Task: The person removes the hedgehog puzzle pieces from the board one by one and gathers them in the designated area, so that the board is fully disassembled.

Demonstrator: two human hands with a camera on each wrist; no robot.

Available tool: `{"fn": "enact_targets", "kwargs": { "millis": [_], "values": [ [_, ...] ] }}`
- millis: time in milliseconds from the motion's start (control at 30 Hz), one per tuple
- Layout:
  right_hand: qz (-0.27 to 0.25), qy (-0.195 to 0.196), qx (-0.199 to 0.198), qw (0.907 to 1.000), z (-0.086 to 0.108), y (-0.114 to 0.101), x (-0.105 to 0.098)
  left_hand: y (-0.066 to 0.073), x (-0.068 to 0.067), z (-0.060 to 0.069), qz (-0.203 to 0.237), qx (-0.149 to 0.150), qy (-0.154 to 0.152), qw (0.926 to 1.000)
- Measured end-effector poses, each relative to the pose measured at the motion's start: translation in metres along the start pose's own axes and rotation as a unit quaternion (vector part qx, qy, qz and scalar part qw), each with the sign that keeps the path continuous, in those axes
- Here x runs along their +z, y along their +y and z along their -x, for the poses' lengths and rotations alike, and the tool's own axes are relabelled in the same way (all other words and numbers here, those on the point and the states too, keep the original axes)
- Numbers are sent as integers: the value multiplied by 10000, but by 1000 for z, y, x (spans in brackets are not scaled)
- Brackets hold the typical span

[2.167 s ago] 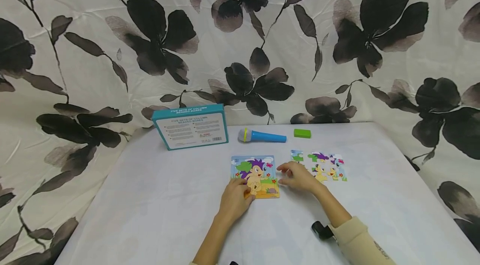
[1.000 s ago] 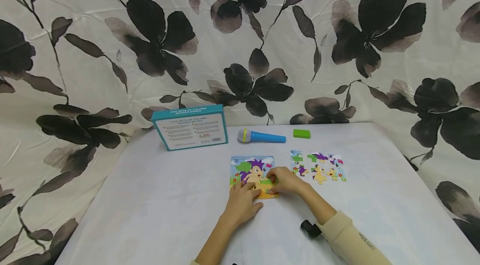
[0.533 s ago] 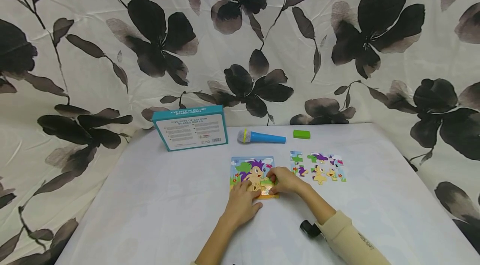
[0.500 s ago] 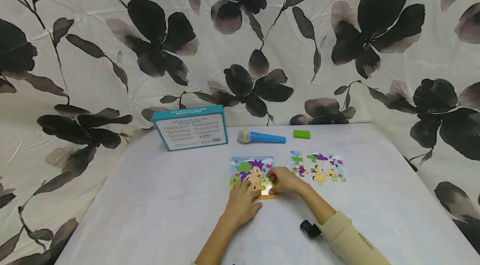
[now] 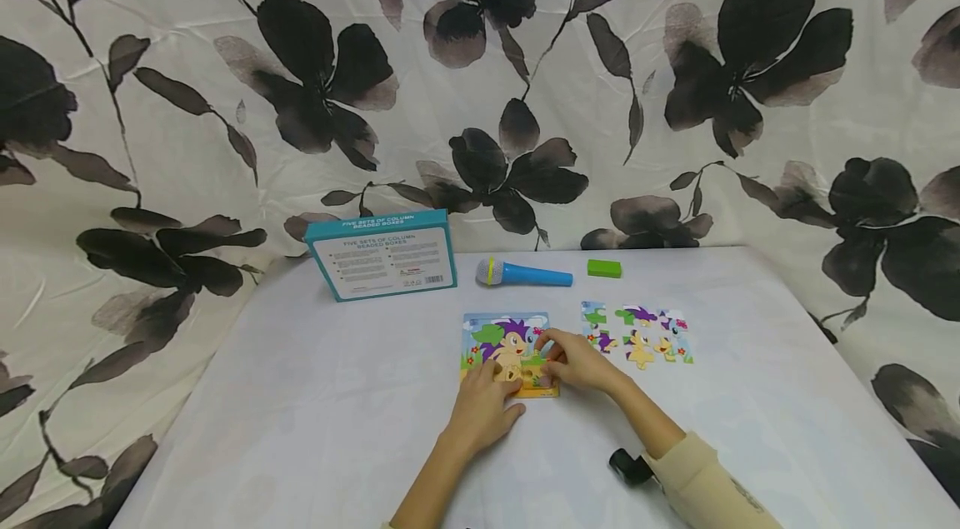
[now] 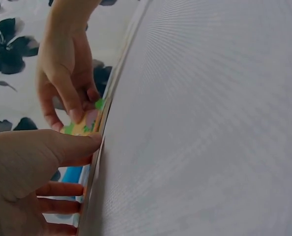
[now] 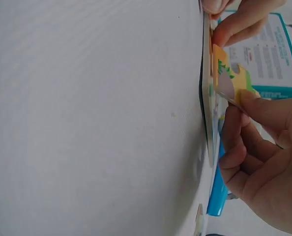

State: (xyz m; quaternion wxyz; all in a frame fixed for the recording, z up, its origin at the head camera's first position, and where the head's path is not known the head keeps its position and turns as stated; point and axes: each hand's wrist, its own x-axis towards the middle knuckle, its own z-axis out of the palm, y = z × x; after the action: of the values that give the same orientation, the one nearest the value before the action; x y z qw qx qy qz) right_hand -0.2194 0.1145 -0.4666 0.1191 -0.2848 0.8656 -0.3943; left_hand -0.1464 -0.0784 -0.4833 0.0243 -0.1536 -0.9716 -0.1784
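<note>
A square picture puzzle point(image 5: 483, 335) of a purple-haired cartoon animal lies mid-table in the head view. Its lower left is covered by my left hand point(image 5: 480, 408), whose fingers rest on it. The left thumb lies along the near edge in the left wrist view. At the puzzle's lower right, my right hand point(image 5: 583, 361) pinches a puzzle piece point(image 7: 225, 81) between thumb and fingers. The right wrist view shows that piece tilted up over the board, yellow and green with a grey patch. Several loose puzzle pieces point(image 5: 640, 350) lie to the right.
Behind the puzzle stand or lie a teal-edged box point(image 5: 382, 256), a blue toy microphone point(image 5: 532, 274) and a green block point(image 5: 603, 268). A floral cloth point(image 5: 540, 62) hangs behind the white table point(image 5: 315, 412).
My right hand came left from beside the loose pieces onto the puzzle's lower right, then shifted slightly back right. My left hand moved slightly right and nearer, then stayed on the puzzle.
</note>
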Motion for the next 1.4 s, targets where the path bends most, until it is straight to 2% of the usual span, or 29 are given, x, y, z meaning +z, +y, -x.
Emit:
{"fn": "enact_targets", "kwargs": {
  "millis": [267,533,767,1033,1233,1400],
  "values": [
    [-131,294,-5,9995,20,4,-15,-1,0,0,-132,87,121,9998],
    [-107,458,5,9989,52,22,-41,-1,1,1,-155,111,143,9997],
    [-5,697,408,9967,89,43,-59,-3,3,2,-28,-15,30,10000],
    [50,910,988,9909,128,56,-78,-3,2,2,39,-39,21,10000],
    [158,905,1312,9871,145,64,-88,-2,1,2,16,-87,-23,10000],
    [-91,727,1568,9849,152,72,-93,-2,2,2,55,-118,-58,9999]
  ]
}}
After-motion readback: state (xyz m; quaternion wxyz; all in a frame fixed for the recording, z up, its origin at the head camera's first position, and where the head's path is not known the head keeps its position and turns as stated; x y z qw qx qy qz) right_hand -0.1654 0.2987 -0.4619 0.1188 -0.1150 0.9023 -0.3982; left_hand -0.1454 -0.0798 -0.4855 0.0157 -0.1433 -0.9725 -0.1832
